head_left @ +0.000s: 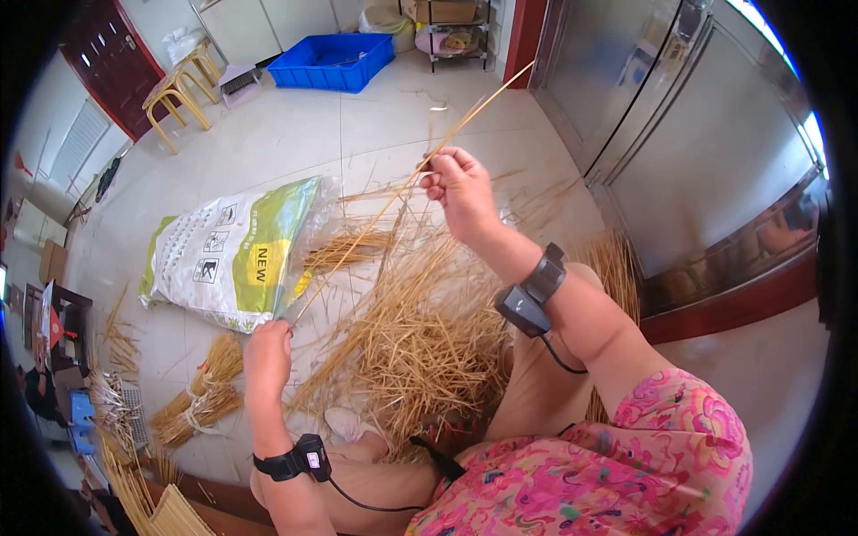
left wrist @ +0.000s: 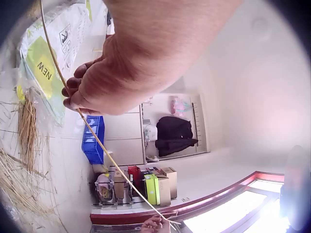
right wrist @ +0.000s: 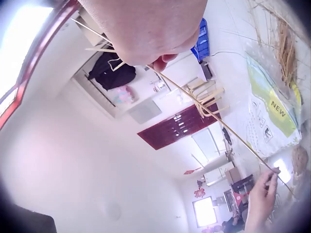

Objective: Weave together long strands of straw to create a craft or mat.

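Observation:
A long thin straw stalk [head_left: 375, 219] stretches diagonally between the two hands. My left hand [head_left: 268, 357] pinches it near its lower end, beside the green and white bag [head_left: 219, 250]. Up and to the right, my right hand [head_left: 460, 192] pinches the stalk nearer its other end, which extends past the fingers. In the left wrist view the stalk [left wrist: 114, 162] runs from the left fingers down to the right hand [left wrist: 153, 224]. The right wrist view shows the stalk [right wrist: 214, 116] reaching the left hand [right wrist: 262, 196]. Below the hands lies a pile of loose straw [head_left: 429, 357].
Tied straw bundles [head_left: 201, 393] lie on the floor at the left. A blue bin [head_left: 331, 62] and a stool [head_left: 179, 89] stand at the back. Metal doors [head_left: 706, 134] are on the right, and more straw [head_left: 612, 268] stands beside the right leg.

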`<state>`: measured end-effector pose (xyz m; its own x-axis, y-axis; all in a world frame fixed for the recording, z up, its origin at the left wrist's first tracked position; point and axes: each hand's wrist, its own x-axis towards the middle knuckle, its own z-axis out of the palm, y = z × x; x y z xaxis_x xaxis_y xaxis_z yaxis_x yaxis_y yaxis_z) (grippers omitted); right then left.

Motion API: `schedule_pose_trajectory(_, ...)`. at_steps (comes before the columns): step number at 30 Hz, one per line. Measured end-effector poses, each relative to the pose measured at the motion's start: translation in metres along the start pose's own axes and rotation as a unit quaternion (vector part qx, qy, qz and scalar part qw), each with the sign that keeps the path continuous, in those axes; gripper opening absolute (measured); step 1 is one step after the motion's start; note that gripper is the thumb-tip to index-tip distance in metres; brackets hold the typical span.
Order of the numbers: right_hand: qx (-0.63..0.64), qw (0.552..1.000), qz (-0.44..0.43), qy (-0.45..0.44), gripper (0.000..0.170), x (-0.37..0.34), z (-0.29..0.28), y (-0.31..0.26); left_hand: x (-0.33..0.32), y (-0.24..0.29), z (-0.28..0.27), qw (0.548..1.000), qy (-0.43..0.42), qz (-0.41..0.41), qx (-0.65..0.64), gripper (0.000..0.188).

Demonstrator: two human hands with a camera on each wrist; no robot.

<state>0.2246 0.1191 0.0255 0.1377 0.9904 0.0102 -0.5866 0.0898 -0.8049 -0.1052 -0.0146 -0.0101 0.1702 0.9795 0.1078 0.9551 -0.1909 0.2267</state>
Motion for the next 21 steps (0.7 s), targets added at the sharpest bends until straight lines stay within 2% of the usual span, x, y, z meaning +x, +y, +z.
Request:
schedule_pose_trajectory(6,0.018,0.993,-0.106,0.053,0.004,0.038,-0.046,-0.034,-0.021,-0.032,-0.001,0.992,-0.070,-0.094,-0.044,0.010)
schedule_pose_trajectory(8,0.046,0.983,-0.150,0.094,0.004,0.050,-0.066,-0.050,-0.030,-0.043,-0.005,0.988,-0.080,-0.120,-0.053,0.011)
schedule_pose_trajectory(10,0.062,0.967,-0.200,0.148,0.003,0.058,-0.086,-0.066,-0.042,-0.057,-0.014,0.987,-0.070,-0.142,-0.027,0.012)
schedule_pose_trajectory(13,0.072,0.942,-0.214,0.247,0.006,0.063,-0.107,-0.080,-0.051,-0.081,-0.025,0.987,-0.020,-0.160,0.017,0.013)
schedule_pose_trajectory(15,-0.069,0.980,-0.138,0.128,0.008,0.055,-0.114,-0.077,-0.052,-0.074,-0.040,0.982,0.027,-0.187,0.022,0.014)
schedule_pose_trajectory(16,-0.138,0.984,-0.096,0.060,0.009,0.048,-0.108,-0.068,-0.046,-0.062,-0.052,0.976,0.053,-0.210,0.010,0.015)
schedule_pose_trajectory(17,-0.260,0.963,-0.026,-0.064,0.009,0.035,-0.093,-0.060,-0.043,-0.063,-0.053,0.978,0.085,-0.189,0.027,0.015)
schedule_pose_trajectory(18,-0.375,0.907,0.041,-0.189,0.010,0.016,-0.074,-0.055,-0.040,-0.068,-0.053,0.978,0.115,-0.169,0.045,0.016)
schedule_pose_trajectory(19,-0.492,0.791,0.128,-0.339,0.016,0.001,-0.061,-0.048,-0.037,-0.063,-0.053,0.975,0.152,-0.155,0.041,0.016)
schedule_pose_trajectory(20,-0.507,0.700,0.218,-0.453,0.022,-0.009,-0.055,-0.034,-0.031,-0.053,-0.053,0.971,0.189,-0.141,0.039,0.017)
schedule_pose_trajectory(21,-0.554,0.596,0.255,-0.522,0.026,-0.027,-0.040,-0.027,-0.026,-0.040,-0.055,0.970,0.209,-0.122,0.009,0.016)
